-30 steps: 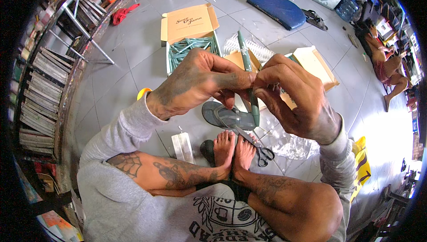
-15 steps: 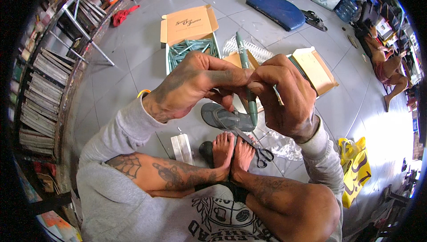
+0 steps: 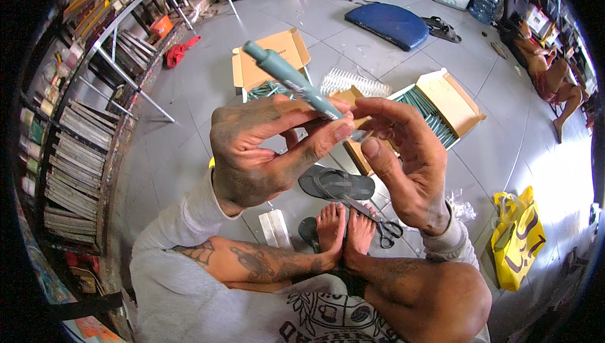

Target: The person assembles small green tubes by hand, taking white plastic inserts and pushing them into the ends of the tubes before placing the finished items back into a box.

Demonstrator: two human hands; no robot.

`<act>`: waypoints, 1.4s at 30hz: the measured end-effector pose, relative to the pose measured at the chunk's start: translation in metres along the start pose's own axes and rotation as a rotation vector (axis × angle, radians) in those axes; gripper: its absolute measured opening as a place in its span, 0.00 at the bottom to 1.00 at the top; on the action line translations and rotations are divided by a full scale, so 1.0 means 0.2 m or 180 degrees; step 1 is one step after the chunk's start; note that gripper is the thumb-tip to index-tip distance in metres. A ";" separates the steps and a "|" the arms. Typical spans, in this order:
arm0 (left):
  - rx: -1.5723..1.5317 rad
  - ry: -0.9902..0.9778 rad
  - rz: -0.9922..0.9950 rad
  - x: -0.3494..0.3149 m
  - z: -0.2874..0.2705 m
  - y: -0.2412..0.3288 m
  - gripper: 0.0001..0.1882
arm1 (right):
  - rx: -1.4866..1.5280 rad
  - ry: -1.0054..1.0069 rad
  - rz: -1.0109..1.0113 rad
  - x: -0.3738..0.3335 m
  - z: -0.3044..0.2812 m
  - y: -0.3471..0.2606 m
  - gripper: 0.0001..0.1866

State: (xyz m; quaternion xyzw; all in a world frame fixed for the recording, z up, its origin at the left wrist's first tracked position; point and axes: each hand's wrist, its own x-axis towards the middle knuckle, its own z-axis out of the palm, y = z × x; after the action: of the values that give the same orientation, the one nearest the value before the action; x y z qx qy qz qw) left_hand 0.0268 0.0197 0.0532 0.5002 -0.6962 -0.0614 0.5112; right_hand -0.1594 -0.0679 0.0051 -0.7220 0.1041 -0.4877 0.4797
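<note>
A dark green pen [image 3: 287,78] is held slanted in front of me, its thicker end up and to the left. My left hand [image 3: 249,154] pinches it near the lower end between thumb and forefinger. Close by that end is my right hand [image 3: 416,160], its thumb and forefinger apart around a small clear piece I cannot make out. Beyond my hands lies an opened cardboard box [image 3: 261,59] with several green pens, partly hidden by the raised pen. Another opened box [image 3: 460,100] with green pens sits farther right. A smaller box [image 3: 359,157] is mostly covered by my hands.
Black-handled scissors [image 3: 387,232] and a dark sandal [image 3: 340,184] lie by my feet. A white spiral-like strip [image 3: 353,81] rests between the boxes. Yellow bag [image 3: 518,239] at right, blue padded board [image 3: 391,24] farther off, metal-legged table [image 3: 135,81] at left. Another person sits far right.
The pen has swung from nearly upright to slanting up-left. My right hand has come off it and opened, while my left still pinches it. The view has shifted slightly.
</note>
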 end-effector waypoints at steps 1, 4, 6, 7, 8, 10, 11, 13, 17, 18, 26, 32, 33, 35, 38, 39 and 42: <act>-0.0230 0.0017 -0.0176 -0.01 0.00 0.00 0.12 | 0.0017 0.0044 0.0130 -0.01 0.00 -0.01 0.17; -0.0880 0.0130 -0.0769 -0.03 0.02 -0.01 0.13 | -0.0057 0.0284 0.0472 -0.03 0.02 -0.06 0.14; -0.1230 0.0205 -0.1235 -0.03 0.02 0.01 0.14 | -0.0264 0.0459 0.0250 -0.04 0.03 -0.06 0.12; -0.1221 0.0136 -0.1232 -0.02 0.01 0.01 0.14 | -0.0299 0.0641 0.0149 -0.03 0.05 -0.07 0.09; -0.1275 0.0157 -0.1271 -0.02 0.02 0.01 0.14 | -0.0351 0.0666 0.0105 -0.03 0.05 -0.07 0.09; -0.1381 0.0207 -0.1353 -0.01 0.03 0.02 0.13 | -0.0454 0.0713 0.0020 -0.03 0.05 -0.07 0.08; -0.1407 0.0199 -0.1339 -0.01 0.03 0.02 0.13 | -0.0492 0.0727 -0.0071 -0.03 0.05 -0.07 0.08; -0.1454 0.0187 -0.1316 -0.01 0.03 0.02 0.13 | -0.0563 0.0754 -0.0253 -0.02 0.05 -0.08 0.08; -0.1442 0.0135 -0.1317 -0.01 0.03 0.02 0.13 | -0.0429 0.0790 -0.0224 -0.03 0.04 -0.07 0.08; -0.1445 0.0122 -0.1310 -0.01 0.03 0.02 0.13 | -0.0339 0.0840 -0.0167 -0.04 0.05 -0.08 0.08; -0.1408 0.0188 -0.1381 -0.01 0.03 0.04 0.13 | -0.0259 0.0760 -0.0143 -0.03 0.06 -0.08 0.08; -0.1025 0.0377 -0.1036 -0.02 0.07 0.03 0.12 | -0.0623 0.1273 -0.0554 0.00 0.10 -0.08 0.13; -0.0896 0.0484 -0.0952 -0.02 0.07 0.03 0.11 | -0.1051 0.1387 -0.0979 0.01 0.08 -0.06 0.15; -0.0435 0.0467 -0.0566 -0.02 0.06 0.04 0.11 | -0.1616 0.1242 -0.1265 -0.01 0.04 -0.09 0.19; 0.0247 0.0165 0.0136 -0.03 0.04 0.03 0.10 | -0.1353 0.0908 -0.0887 -0.01 0.05 -0.13 0.16; 0.0262 0.0115 0.0240 -0.03 0.05 0.03 0.10 | -0.1239 0.0866 -0.0814 0.00 0.05 -0.12 0.15; 0.0316 0.0177 0.0302 -0.03 0.05 0.03 0.10 | -0.0851 0.0869 -0.0676 0.00 0.07 -0.11 0.12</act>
State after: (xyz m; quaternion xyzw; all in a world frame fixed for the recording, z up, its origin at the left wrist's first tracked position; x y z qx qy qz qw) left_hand 0.0144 0.0226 0.0485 0.4930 -0.7068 0.0114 0.5072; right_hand -0.1542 -0.0489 0.0215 -0.7133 0.1551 -0.6106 0.3071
